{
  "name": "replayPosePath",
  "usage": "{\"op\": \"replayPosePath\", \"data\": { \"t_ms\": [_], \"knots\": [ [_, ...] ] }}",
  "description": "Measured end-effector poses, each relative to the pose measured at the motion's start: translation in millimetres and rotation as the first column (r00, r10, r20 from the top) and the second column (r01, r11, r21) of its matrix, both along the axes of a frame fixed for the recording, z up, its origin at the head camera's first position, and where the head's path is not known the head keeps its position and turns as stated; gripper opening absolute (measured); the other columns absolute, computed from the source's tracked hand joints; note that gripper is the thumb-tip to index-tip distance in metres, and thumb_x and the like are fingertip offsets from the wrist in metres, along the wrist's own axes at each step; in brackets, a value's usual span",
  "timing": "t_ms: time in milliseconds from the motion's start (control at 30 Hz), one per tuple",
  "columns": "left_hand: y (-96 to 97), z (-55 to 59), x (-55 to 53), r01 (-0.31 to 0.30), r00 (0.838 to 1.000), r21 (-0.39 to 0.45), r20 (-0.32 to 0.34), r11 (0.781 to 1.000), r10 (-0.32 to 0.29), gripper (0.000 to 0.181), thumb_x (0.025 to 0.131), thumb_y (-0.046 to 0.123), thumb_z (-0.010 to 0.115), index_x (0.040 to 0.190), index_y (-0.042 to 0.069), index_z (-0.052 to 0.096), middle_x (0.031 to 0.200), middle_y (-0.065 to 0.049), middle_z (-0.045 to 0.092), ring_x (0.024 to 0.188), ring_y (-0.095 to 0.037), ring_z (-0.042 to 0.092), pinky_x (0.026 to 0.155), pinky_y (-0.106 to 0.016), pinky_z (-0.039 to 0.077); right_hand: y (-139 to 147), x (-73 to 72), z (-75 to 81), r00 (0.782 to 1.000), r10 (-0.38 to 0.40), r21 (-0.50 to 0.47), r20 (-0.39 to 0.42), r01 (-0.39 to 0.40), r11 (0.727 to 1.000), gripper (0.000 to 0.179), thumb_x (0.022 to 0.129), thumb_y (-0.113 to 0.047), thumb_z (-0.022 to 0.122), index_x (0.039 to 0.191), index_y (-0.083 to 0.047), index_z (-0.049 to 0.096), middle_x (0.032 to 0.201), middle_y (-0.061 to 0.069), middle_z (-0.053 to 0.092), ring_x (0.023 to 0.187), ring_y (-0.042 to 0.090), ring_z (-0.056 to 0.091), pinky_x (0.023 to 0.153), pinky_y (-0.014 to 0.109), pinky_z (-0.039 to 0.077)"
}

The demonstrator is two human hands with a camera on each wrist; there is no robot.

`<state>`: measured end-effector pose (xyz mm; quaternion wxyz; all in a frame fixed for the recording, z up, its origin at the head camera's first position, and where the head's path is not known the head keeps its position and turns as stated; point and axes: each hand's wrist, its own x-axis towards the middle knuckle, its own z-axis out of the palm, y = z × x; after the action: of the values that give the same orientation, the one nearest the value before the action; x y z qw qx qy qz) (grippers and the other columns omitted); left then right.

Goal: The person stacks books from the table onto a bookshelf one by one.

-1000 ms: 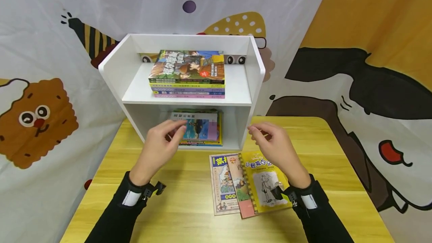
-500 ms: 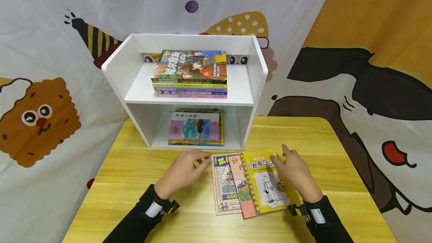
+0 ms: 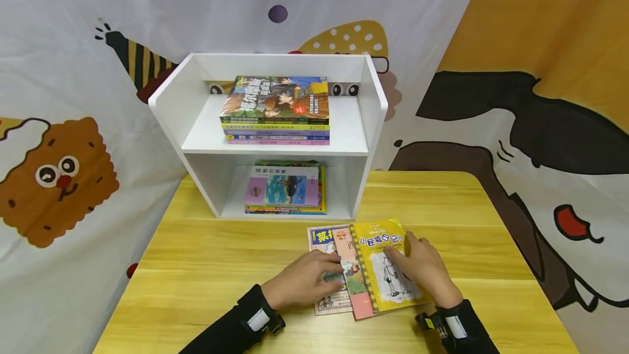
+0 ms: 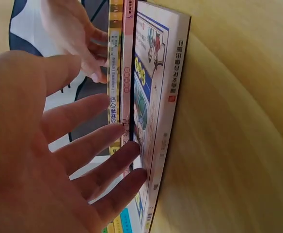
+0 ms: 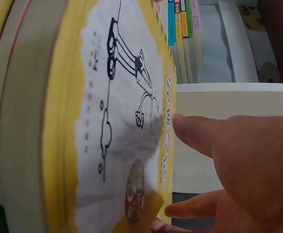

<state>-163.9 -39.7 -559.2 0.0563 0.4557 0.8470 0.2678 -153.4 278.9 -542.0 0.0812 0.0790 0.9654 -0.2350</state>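
Note:
Three overlapping books lie fanned on the table. A yellow comic-style book [image 3: 382,300] with a line-drawn figure is on top, a pink book [image 3: 361,306] under it, and a pale book with a blue title [image 3: 320,236] at the bottom left. My left hand [image 3: 303,280] is over the pale book, its fingers spread loosely by the covers' left edges in the left wrist view. My right hand [image 3: 426,267] is at the yellow book's right side, thumb over the cover and fingers along the edge. In the right wrist view its thumb and fingers look extended.
Behind the books stands a white two-tier shelf [image 3: 275,149]. Its upper level bears a stack of books [image 3: 275,102], its lower level another stack [image 3: 282,187]. The wooden table [image 3: 236,250] reaches a cartoon-print cloth [image 3: 59,81] at the back.
Both hands have come down from in front of the shelf to the fanned books. The left moved right over the pale book; the right moved in over the yellow cover. The books stay put.

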Motion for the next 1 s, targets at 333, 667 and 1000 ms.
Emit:
{"op": "replayPosePath", "data": {
  "t_ms": [333, 667, 1000],
  "knots": [
    [2.5, -5.0, -5.7, -0.049, 0.998, 0.033, 0.030, 0.998, 0.048, 0.036, 0.100, 0.038, 0.053, 0.125, 0.017, 0.067, 0.133, 0.002, 0.058, 0.121, -0.014, 0.052, 0.103, -0.037, 0.039, 4.5, -6.5, -10.1, 0.996, -0.089, -0.113, 0.015, 0.091, 0.990, 0.090, 0.084, -0.055, 0.069, 0.140, 0.009, 0.039, 0.113, 0.023, 0.046, 0.091, 0.032, 0.049, 0.069, 0.039, 0.046],
    [-0.9, 2.4, -16.1, -0.104, 0.990, 0.115, 0.103, 0.988, 0.092, 0.031, 0.100, 0.035, 0.054, 0.120, 0.018, 0.069, 0.111, 0.010, 0.066, 0.100, -0.004, 0.059, 0.087, -0.029, 0.049, 5.7, -4.7, 4.8, 0.990, -0.092, -0.340, -0.105, 0.051, 0.939, 0.056, 0.099, -0.043, 0.051, 0.138, -0.008, 0.033, 0.123, 0.026, 0.053, 0.097, 0.037, 0.059, 0.073, 0.048, 0.051],
    [-22.4, 48.6, -24.2, -0.275, 0.961, 0.366, 0.081, 0.889, 0.264, 0.041, 0.101, 0.038, 0.050, 0.141, 0.027, 0.052, 0.129, 0.009, 0.059, 0.096, -0.002, 0.059, 0.077, -0.026, 0.053, -15.2, 6.0, 60.8, 0.973, -0.009, -0.701, -0.230, -0.159, 0.695, 0.043, 0.098, -0.035, 0.058, 0.132, -0.015, 0.039, 0.107, 0.014, 0.066, 0.072, 0.035, 0.067, 0.055, 0.047, 0.055]
  ]
}}
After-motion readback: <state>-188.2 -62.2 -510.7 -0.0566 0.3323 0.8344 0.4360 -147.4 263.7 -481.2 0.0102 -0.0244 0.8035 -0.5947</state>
